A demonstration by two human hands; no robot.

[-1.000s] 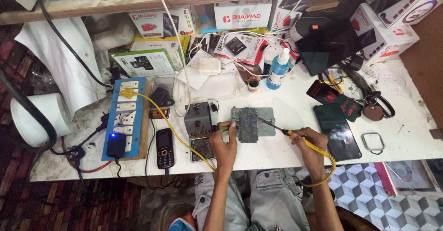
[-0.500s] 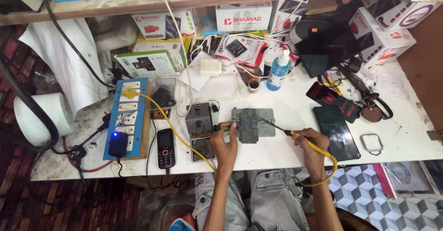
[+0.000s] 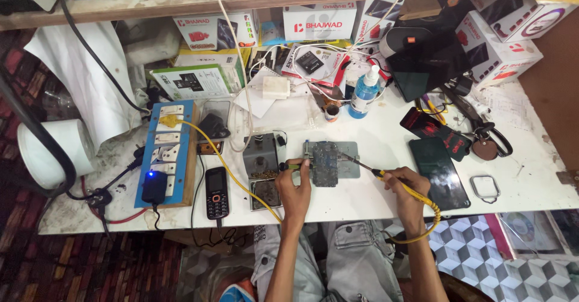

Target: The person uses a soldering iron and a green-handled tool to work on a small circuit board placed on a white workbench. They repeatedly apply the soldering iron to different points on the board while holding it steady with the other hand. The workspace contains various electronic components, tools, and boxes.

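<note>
1. Head view, your left hand (image 3: 294,184): it rests on the white table (image 3: 374,199) just left of the circuit board (image 3: 325,164), with its fingers pinched on a small green-handled tool (image 3: 295,166) whose tip meets the board's left edge.
2. Head view, your right hand (image 3: 405,184): it sits well right of the board, fingers closed around the yellow grip of a soldering iron (image 3: 362,165). The iron's thin shaft runs up and left from the hand, and its tip touches the board near the upper right corner.
3. Head view, the board: it lies flat on a grey mat (image 3: 351,151) in the middle of the table, long axis running away from you. It lies between your two hands; the left hand is nearer, almost touching it, while the right reaches it only through the iron.
4. Head view, around it: a grey iron stand (image 3: 260,157) sits just left of the board, a black keypad phone (image 3: 216,192) further left, then a blue power strip (image 3: 166,151). A dark smartphone (image 3: 438,172) lies right of your right hand, and a blue spray bottle (image 3: 364,92) stands behind the mat
</note>
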